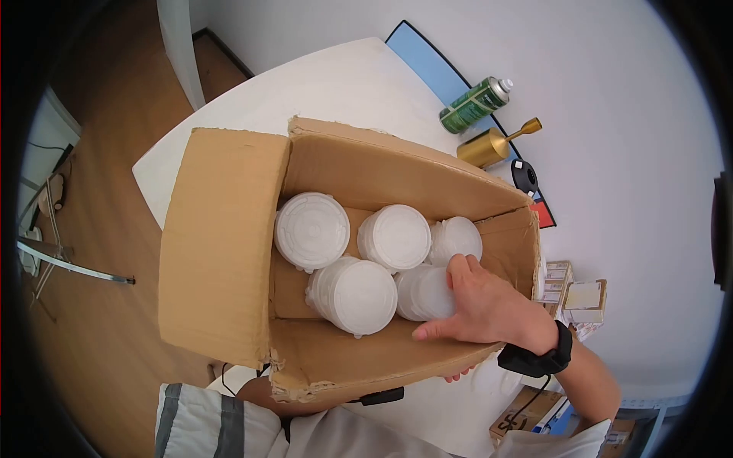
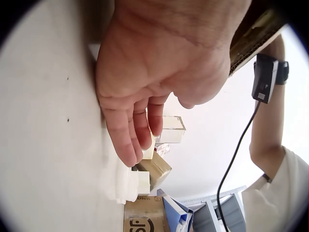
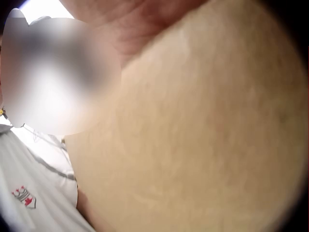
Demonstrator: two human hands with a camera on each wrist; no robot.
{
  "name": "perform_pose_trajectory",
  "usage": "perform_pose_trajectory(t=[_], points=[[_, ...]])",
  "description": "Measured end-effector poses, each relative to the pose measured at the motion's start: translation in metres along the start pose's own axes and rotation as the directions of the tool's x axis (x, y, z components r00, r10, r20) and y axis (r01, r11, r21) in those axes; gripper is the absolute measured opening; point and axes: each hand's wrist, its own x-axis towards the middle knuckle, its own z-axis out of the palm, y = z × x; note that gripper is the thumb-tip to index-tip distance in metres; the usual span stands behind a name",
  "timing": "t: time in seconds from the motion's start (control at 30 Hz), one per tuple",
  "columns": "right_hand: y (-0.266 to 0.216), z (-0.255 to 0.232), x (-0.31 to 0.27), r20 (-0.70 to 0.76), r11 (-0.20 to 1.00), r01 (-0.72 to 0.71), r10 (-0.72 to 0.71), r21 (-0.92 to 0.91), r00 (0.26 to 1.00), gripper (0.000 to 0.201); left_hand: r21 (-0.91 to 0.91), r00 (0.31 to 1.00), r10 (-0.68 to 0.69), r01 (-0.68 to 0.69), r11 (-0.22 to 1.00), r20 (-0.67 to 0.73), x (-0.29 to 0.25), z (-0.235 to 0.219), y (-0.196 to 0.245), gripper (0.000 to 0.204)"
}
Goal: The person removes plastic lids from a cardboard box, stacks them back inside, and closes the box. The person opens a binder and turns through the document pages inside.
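Observation:
An open cardboard box (image 1: 214,244) stands on the white table with several stacks of round white plastic lids inside. My right hand (image 1: 489,301) reaches over the near wall and grips the near-right stack of lids (image 1: 416,294), fingers at its far side and thumb at its near side. Part of that stack is hidden under the hand. My left hand (image 2: 145,82) is low outside the box, beside the white tabletop, with fingers extended and nothing held. In the head view only its fingertips show below the box's near edge. Cardboard fills much of the right wrist view.
Behind the box stand a green spray can (image 1: 477,105), a gold-coloured vessel (image 1: 489,146) and a black round object (image 1: 524,175). Small cartons (image 1: 586,298) sit at the right. A brown carton (image 2: 140,215) and blue folder (image 2: 175,212) are beyond the left hand.

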Motion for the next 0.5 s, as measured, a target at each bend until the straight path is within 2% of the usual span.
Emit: perform_pose_trajectory(t=[0.07, 0.1, 0.17, 0.2, 0.27, 0.3, 0.37, 0.4, 0.47, 0.5], points=[[-0.001, 0.010, -0.001, -0.052, 0.984, 0.171, -0.174, -0.049, 0.983, 0.085, -0.011, 1.000, -0.010, 0.010, 1.000, -0.023, -0.002, -0.008, -0.002, 0.022], [-0.001, 0.012, -0.004, -0.040, 0.983, 0.175, -0.177, -0.053, 0.983, 0.085, -0.016, 0.999, -0.018, 0.018, 1.000, -0.032, -0.003, -0.011, -0.004, 0.022], [-0.001, 0.007, -0.013, -0.160, 0.986, 0.148, -0.133, 0.084, 0.978, 0.069, -0.027, 0.998, -0.029, 0.028, 0.999, -0.048, -0.005, -0.017, -0.007, 0.022], [-0.001, -0.001, -0.016, -0.150, 0.986, 0.150, -0.138, 0.075, 0.979, 0.069, -0.033, 0.998, -0.032, 0.030, 0.999, -0.057, -0.005, -0.019, -0.008, 0.022], [-0.001, -0.017, -0.020, 0.141, 0.998, -0.037, 0.029, 0.057, 0.990, 0.051, -0.033, 0.997, -0.039, 0.037, 0.999, -0.071, -0.005, -0.023, -0.009, 0.022], [0.002, -0.017, -0.017, 0.141, 0.998, -0.038, 0.030, 0.057, 0.990, 0.051, -0.027, 0.996, -0.047, 0.046, 0.999, -0.073, -0.007, -0.024, -0.010, 0.022], [0.015, -0.006, -0.009, 0.132, 0.960, 0.162, -0.196, 0.228, 0.972, 0.040, -0.001, 0.996, -0.068, 0.068, 0.998, -0.064, -0.010, -0.024, -0.010, 0.022], [0.021, 0.000, -0.003, 0.120, 0.959, 0.155, -0.187, 0.237, 0.975, 0.040, 0.019, 0.995, -0.080, 0.081, 0.997, -0.056, -0.011, -0.024, -0.010, 0.022], [0.026, 0.009, 0.003, 0.117, 0.903, 0.322, -0.367, 0.286, 0.923, 0.034, 0.076, 0.994, -0.107, 0.108, 0.991, -0.025, -0.011, -0.023, -0.007, 0.022], [0.025, 0.003, -0.001, 0.088, 0.905, 0.305, -0.344, 0.298, 0.935, 0.034, 0.112, 0.993, -0.121, 0.121, 0.986, 0.000, -0.010, -0.021, -0.003, 0.022]])
